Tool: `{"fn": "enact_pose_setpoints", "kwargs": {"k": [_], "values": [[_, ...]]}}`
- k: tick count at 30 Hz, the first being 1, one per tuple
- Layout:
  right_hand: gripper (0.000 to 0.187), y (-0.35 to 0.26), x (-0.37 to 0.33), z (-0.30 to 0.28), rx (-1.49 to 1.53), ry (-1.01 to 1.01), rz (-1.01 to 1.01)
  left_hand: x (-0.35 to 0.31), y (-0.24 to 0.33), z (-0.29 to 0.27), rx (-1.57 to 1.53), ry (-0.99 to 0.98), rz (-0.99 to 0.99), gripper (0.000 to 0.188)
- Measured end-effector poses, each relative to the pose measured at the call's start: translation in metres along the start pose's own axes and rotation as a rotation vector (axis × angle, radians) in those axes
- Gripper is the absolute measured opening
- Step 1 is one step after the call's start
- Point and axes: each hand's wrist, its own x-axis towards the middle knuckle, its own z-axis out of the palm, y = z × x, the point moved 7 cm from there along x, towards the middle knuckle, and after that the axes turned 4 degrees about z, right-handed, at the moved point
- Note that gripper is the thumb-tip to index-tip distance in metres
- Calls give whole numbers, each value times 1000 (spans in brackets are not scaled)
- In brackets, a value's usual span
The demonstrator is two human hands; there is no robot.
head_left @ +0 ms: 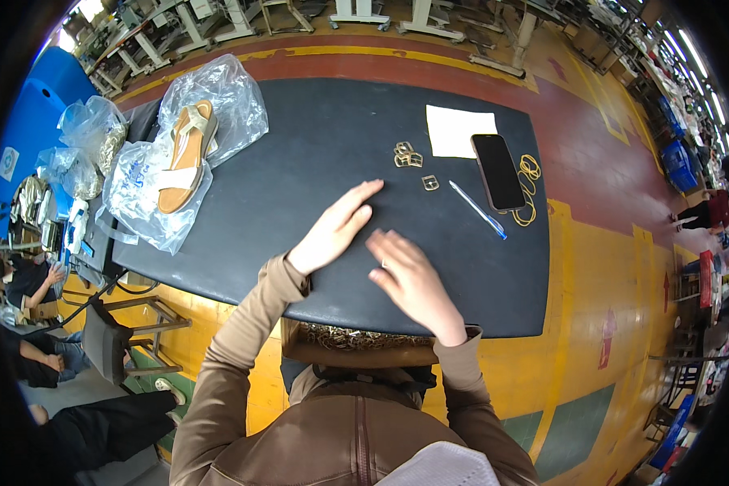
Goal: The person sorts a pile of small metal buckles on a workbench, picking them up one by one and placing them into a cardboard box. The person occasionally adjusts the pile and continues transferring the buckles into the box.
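Both hands rest over the dark padded tabletop point(300, 121). My left hand point(336, 227) is open and holds nothing, its fingers stretched toward the far right. My right hand point(411, 277) lies closer to me, also open, its fingers pointing up to the left. Beyond them sit a small cluster of metal buckles point(407, 155) and a single square buckle point(430, 183). To their right lies a blue and white pen point(479, 211). Below the table edge, an open box point(308, 350) at my lap holds many small gold-coloured metal pieces point(360, 337).
At the far left, a sandal point(185, 158) lies on clear plastic bags point(235, 97). To the right are a white sheet point(454, 130), a black phone point(498, 172) and looped yellow cord point(528, 194). Other people sit left, beside a stool point(105, 340).
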Motion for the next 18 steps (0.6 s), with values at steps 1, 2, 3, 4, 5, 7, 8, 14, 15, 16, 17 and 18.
{"fn": "enact_pose_setpoints", "kwargs": {"k": [1, 2, 3, 4, 5, 7, 8, 14, 15, 16, 17, 18], "values": [[46, -14, -5, 9, 37, -51, -116, 10, -4, -3, -11, 6, 7, 48], [40, -26, -12, 17, 49, -87, -192, 22, -9, -4, -26, 15, 9, 47], [39, -35, -20, 24, 108, -126, -192, 36, -13, 1, 45, 23, 18, 45], [37, -46, -29, 29, 126, -132, -224, 50, -15, 7, 126, 14, 62, 45], [37, -54, -37, 33, 173, -160, -223, 65, -16, 13, 208, 6, 109, 46], [35, -68, -53, 35, 207, -164, -247, 91, -18, 24, 372, 11, 179, 47], [33, -72, -59, 35, 238, -181, -252, 98, -22, 30, 470, -15, 170, 47], [32, -58, -73, -13, 339, -145, -216, 88, -22, 50, 615, -141, 309, 43], [30, -44, -70, -30, 291, -68, -156, 76, -16, 48, 587, -119, 352, 41], [30, -27, -66, -44, 239, -61, -24, 64, -12, 47, 583, -148, 369, 41], [30, -13, -60, -58, 225, 22, 78, 51, -9, 46, 584, -181, 376, 41], [29, -1, -52, -70, 186, 83, 120, 39, -5, 43, 584, -208, 384, 41]]}}
